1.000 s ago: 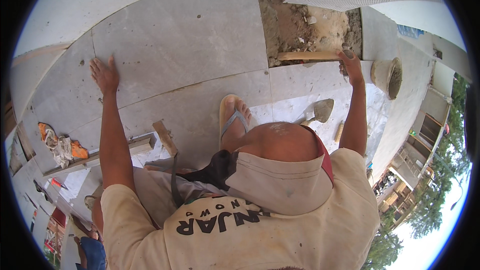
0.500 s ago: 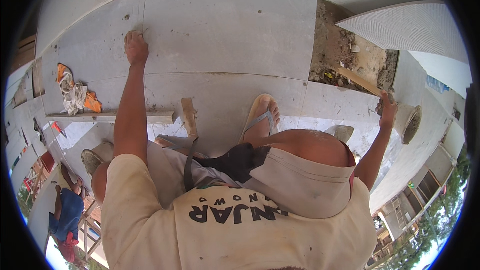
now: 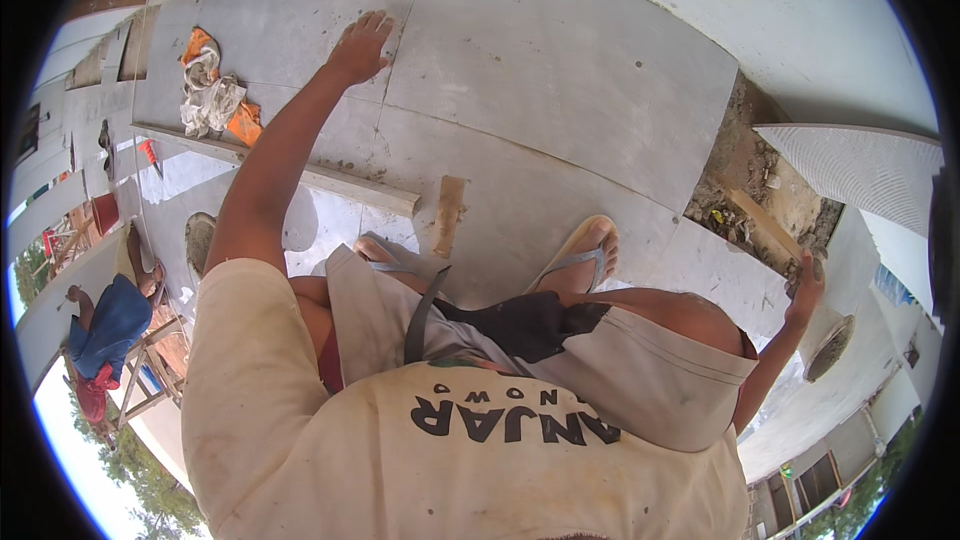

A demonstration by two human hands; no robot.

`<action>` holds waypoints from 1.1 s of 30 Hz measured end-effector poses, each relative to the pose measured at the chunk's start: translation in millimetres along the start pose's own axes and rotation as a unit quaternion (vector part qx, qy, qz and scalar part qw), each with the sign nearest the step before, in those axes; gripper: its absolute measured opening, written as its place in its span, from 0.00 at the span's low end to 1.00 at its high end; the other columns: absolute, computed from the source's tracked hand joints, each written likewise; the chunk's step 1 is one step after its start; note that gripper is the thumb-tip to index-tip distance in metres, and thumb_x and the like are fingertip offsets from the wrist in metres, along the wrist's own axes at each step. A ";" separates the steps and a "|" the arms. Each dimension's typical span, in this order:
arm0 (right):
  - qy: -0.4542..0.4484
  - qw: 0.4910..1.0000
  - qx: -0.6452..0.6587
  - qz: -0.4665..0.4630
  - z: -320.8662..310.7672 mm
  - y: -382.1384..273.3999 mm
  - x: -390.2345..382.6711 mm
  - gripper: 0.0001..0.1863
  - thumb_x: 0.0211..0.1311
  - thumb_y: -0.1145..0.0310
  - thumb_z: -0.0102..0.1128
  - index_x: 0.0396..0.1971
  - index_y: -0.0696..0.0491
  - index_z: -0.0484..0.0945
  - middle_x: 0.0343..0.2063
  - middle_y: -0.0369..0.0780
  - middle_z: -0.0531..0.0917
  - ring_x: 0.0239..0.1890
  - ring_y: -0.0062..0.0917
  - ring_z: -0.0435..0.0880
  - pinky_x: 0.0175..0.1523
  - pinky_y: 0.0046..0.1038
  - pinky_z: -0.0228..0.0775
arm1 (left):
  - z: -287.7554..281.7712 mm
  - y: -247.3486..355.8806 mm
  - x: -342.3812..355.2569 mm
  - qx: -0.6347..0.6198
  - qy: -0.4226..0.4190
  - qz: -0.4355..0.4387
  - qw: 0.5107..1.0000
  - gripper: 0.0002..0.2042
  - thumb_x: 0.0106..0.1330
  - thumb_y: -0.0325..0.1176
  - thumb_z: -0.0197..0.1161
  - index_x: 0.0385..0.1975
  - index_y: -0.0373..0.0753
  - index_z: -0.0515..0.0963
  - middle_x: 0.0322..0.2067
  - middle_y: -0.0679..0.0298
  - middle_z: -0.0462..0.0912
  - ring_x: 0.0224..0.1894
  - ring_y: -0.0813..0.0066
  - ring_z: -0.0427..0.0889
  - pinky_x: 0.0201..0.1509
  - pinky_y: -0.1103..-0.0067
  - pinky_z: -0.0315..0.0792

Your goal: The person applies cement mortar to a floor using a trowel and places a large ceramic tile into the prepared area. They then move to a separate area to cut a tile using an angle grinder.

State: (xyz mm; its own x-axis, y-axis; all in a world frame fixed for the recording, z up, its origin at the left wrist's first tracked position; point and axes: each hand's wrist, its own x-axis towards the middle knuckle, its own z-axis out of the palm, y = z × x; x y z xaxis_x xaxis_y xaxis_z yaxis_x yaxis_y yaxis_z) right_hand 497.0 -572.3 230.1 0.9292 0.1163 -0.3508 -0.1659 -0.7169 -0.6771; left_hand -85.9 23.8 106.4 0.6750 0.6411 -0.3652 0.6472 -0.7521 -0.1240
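At far left, a crumpled orange and white cloth (image 3: 212,100) lies on the grey floor tiles, with a long wooden bar (image 3: 345,185) below it, passing beneath the left forearm. The left hand (image 3: 362,48) is spread palm down on a tile, holding nothing, just beside a joint. Nearer the feet lies a short wood block (image 3: 449,216). Further right, a wooden strip (image 3: 765,223) slants over a gap of bare soil (image 3: 728,155). The right hand (image 3: 806,290) curls around the strip's near end, grasping it, beside a bucket (image 3: 830,348).
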 end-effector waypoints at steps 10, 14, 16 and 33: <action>0.024 0.993 -0.073 -0.090 -7.7 -7.0 13.2 0.20 0.60 0.55 0.71 0.43 0.53 0.82 0.25 0.28 0.77 0.19 0.12 0.70 0.22 0.19 0.60 | 18.2 1.1 -39.3 0.006 -0.069 0.120 0.990 0.37 0.63 0.26 0.64 0.73 0.36 0.55 0.78 0.60 0.43 0.78 0.56 0.47 0.78 0.60 0.53; 0.079 0.982 -0.082 -0.150 -16.4 15.1 21.2 0.18 0.59 0.54 0.72 0.38 0.53 0.83 0.24 0.27 0.76 0.19 0.12 0.68 0.23 0.21 0.58 | 26.6 4.0 -59.5 0.009 -0.100 0.143 0.985 0.38 0.64 0.22 0.61 0.74 0.32 0.52 0.78 0.56 0.41 0.79 0.57 0.43 0.79 0.61 0.49; 0.058 0.987 -0.086 -0.121 -6.9 2.6 8.1 0.21 0.59 0.54 0.72 0.42 0.55 0.82 0.25 0.29 0.78 0.20 0.13 0.70 0.25 0.21 0.60 | 30.7 7.6 -81.9 0.028 -0.116 0.134 0.984 0.37 0.63 0.20 0.59 0.74 0.32 0.53 0.78 0.55 0.40 0.79 0.56 0.43 0.79 0.61 0.50; 0.194 0.954 -0.166 -0.156 -17.5 -57.9 -104.4 0.28 0.57 0.54 0.73 0.49 0.60 0.78 0.21 0.31 0.77 0.14 0.16 0.69 0.19 0.25 0.60 | 79.8 -204.5 -119.5 -0.126 0.089 -0.239 0.959 0.32 0.66 0.44 0.64 0.65 0.32 0.67 0.63 0.44 0.72 0.67 0.46 0.68 0.71 0.62 0.64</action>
State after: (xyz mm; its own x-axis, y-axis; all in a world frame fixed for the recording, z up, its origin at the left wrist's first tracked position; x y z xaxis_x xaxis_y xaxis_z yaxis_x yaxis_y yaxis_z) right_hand 415.4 -554.9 317.3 0.9794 0.1417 0.1437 0.1918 -0.8751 -0.4443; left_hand -327.2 88.9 101.8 0.3159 0.9357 -0.1571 0.9473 -0.3202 -0.0021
